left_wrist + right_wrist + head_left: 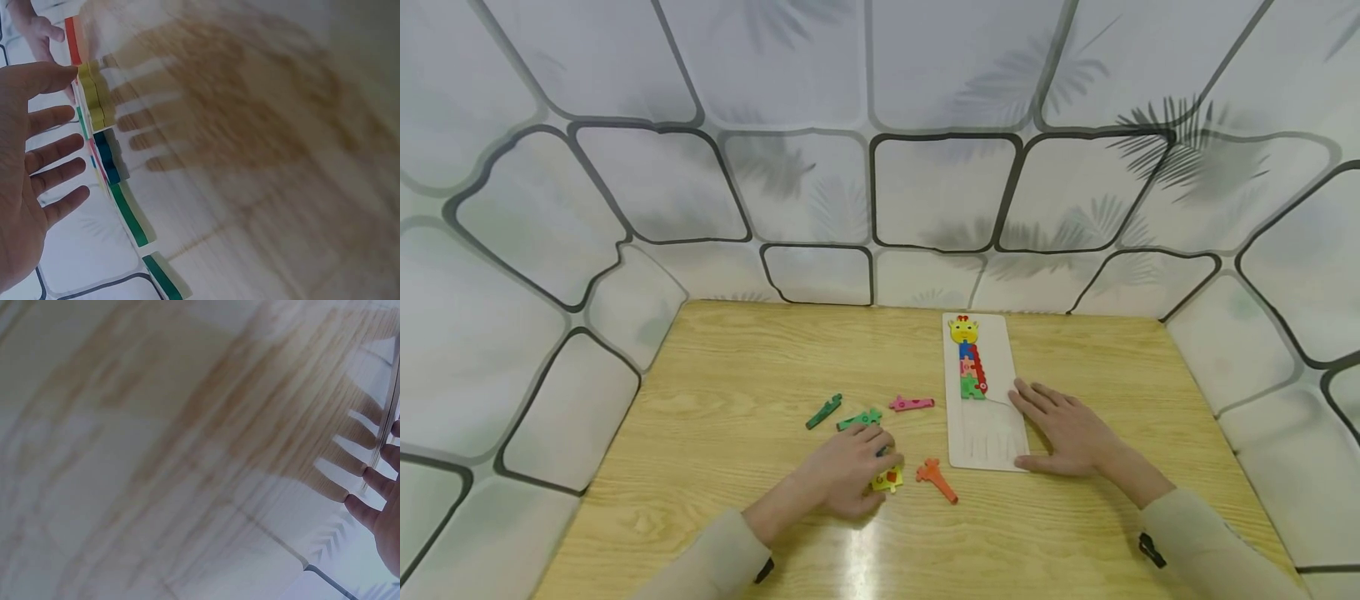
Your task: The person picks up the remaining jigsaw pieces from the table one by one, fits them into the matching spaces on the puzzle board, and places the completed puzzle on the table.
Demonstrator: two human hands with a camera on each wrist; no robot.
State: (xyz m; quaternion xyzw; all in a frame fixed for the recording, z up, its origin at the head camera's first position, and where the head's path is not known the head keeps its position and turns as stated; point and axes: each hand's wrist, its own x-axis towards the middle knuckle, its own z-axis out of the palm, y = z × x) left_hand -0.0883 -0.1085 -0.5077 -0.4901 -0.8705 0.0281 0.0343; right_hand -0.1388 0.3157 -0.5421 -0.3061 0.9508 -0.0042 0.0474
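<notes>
The puzzle board lies flat, giraffe head at twelve o'clock, presumably so the figure reads upright. At four o'clock the right hand, fingers spread, meets its edge, probably steadying it. At eight, the left hand, fingers apart and gripping nothing, is by the yellow piece, seemingly for picking; the orange piece sits at that hand's three o'clock

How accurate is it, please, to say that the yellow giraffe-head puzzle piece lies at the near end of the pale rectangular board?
Not quite: the head view shows the yellow giraffe-head puzzle piece at the far end of the pale rectangular board.
</notes>
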